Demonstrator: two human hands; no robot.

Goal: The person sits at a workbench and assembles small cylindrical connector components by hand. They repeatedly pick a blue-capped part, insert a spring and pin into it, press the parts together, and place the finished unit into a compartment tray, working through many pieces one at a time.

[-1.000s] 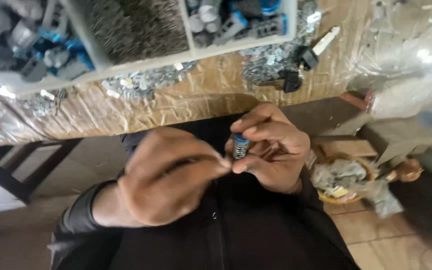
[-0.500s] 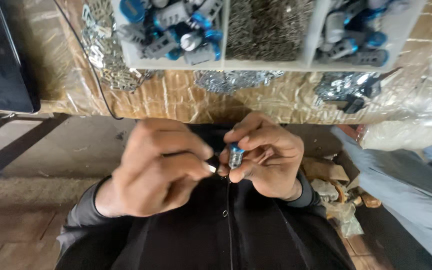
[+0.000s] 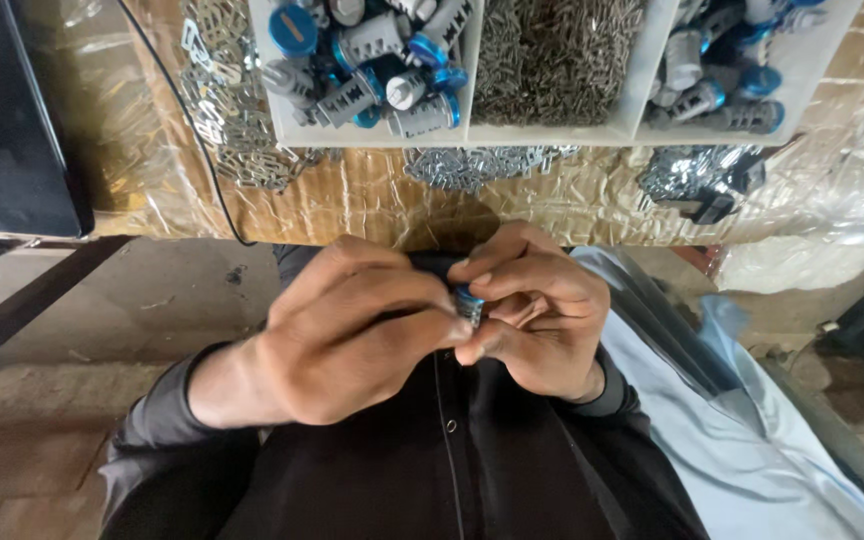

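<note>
Close to the body, the left hand [image 3: 352, 330] and right hand [image 3: 537, 320] pinch one small blue-capped metal cylinder [image 3: 468, 303] between closed fingertips. Beyond lies a plastic-wrapped wooden table [image 3: 372, 200], then a white compartment tray [image 3: 472, 134] holding similar cylinders and screws.
</note>
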